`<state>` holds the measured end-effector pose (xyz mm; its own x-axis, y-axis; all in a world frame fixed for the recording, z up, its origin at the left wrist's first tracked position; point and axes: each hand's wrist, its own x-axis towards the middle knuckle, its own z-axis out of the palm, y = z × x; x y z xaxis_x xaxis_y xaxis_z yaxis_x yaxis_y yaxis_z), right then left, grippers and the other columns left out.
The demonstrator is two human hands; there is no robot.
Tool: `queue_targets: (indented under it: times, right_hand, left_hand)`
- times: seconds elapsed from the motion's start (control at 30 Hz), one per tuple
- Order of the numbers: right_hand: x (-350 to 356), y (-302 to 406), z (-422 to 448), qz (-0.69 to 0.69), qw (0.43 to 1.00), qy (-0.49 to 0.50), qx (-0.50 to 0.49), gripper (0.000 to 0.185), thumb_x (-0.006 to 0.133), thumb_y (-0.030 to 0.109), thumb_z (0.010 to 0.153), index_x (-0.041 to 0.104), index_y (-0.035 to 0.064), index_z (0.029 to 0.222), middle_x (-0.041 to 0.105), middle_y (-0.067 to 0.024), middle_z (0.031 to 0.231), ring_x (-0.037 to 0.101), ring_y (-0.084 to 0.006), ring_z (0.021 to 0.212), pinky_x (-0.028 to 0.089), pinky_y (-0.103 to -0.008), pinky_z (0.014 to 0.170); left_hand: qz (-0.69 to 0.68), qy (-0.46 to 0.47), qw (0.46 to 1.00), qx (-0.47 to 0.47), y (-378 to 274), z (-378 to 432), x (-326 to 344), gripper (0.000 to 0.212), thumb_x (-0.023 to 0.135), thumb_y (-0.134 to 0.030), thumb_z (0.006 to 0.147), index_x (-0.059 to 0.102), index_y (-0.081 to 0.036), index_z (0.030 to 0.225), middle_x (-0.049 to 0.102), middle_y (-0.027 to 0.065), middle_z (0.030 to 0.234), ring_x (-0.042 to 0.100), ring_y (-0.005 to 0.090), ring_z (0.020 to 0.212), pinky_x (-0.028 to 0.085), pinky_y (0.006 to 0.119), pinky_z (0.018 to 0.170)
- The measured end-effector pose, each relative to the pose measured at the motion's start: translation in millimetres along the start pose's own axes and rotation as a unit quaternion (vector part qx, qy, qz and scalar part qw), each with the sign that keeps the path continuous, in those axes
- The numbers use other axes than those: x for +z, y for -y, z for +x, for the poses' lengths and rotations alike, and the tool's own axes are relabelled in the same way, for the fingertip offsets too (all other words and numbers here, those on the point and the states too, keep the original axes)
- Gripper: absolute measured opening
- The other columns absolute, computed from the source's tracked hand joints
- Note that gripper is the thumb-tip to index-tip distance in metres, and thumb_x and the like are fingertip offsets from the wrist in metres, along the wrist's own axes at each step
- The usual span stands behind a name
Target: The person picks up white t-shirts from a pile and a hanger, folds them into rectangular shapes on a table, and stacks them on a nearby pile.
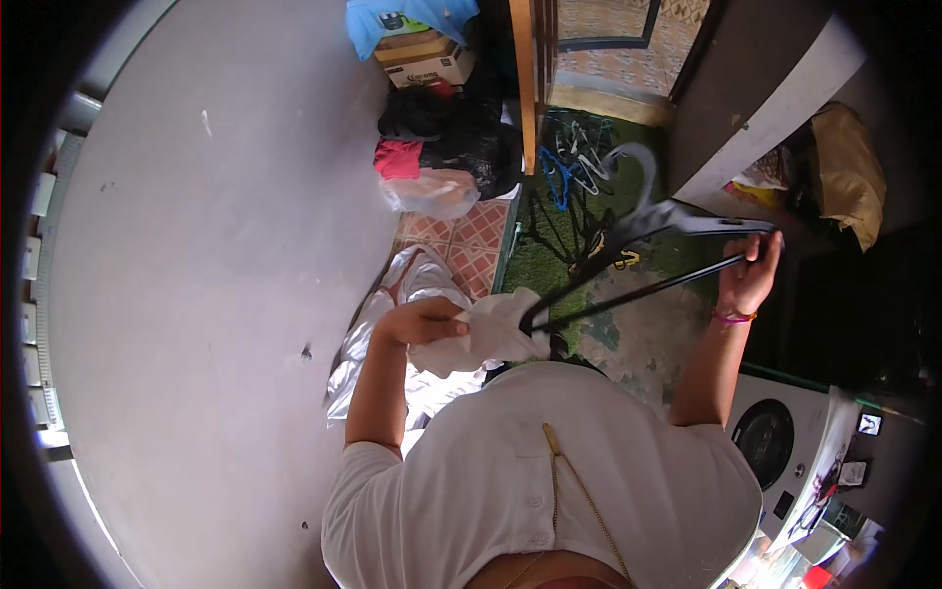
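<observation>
My left hand (423, 322) grips a white cloth or garment (493, 331) in front of my belly. My right hand (749, 276), raised out to the right, holds one corner of a black clothes hanger (666, 285). The hanger's other corner meets the white cloth; whether it sits inside or behind a fold is hard to tell. Its hook points away from me, blurred by motion. How much of the garment hangs below is hidden by my chest.
Blue (558, 173) and white hangers (589, 166) lie on a green turf mat (530, 258). Black bags (471, 147) and a cardboard box (430, 70) stand along the grey wall (243, 258). Below them lies a shiny silver bundle (360, 361). A front-loading washing machine (802, 412) stands lower right.
</observation>
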<state>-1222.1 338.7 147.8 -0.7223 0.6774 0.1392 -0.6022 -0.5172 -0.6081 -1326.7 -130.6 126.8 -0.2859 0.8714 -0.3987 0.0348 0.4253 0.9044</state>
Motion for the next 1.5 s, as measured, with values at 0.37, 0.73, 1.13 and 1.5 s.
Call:
queue_targets:
  times: [0.37,0.73,1.13,1.5]
  right_hand:
    - [-28,-115,20,-0.391,0.92,-0.026,-0.001,0.026,0.053,0.011,0.093,0.051,-0.0015,0.116,0.055,-0.0097,0.113,0.057,-0.0152,0.092,0.048,-0.0274,0.084]
    - [130,-95,-86,-0.508,0.519,0.661,-0.189,0.029,0.066,0.014,0.079,0.063,0.0094,0.108,0.057,-0.0093,0.106,0.06,-0.0253,0.086,0.051,-0.0344,0.077]
    - [209,3,-29,-0.434,0.64,0.625,-0.106,0.004,0.064,0.0,0.081,0.061,0.0006,0.083,0.061,-0.0077,0.078,0.06,-0.0211,0.071,0.047,-0.031,0.065]
    - [143,22,23,-0.733,0.259,0.625,0.069,0.015,0.074,0.01,0.07,0.064,0.0028,0.079,0.064,-0.0078,0.085,0.057,-0.025,0.089,0.044,-0.0347,0.077]
  left_hand:
    - [-0.409,-0.234,0.871,0.137,13,53,15,0.035,0.044,-0.023,0.098,0.049,0.0,0.124,0.06,0.0081,0.11,0.059,0.0167,0.1,0.047,0.032,0.085]
    - [-0.284,-0.267,0.915,0.107,-29,67,32,0.035,0.047,-0.02,0.097,0.046,-0.002,0.127,0.059,0.0054,0.11,0.057,0.0147,0.101,0.046,0.03,0.085]
    - [0.266,-0.223,0.904,0.25,83,81,70,0.061,0.07,-0.035,0.077,0.05,-0.003,0.124,0.054,0.0158,0.124,0.048,0.0315,0.119,0.037,0.04,0.101]
    - [0.455,-0.205,0.86,0.102,57,-59,-34,0.019,0.066,-0.018,0.078,0.066,-0.005,0.092,0.065,0.0089,0.094,0.056,0.0271,0.098,0.043,0.039,0.091]
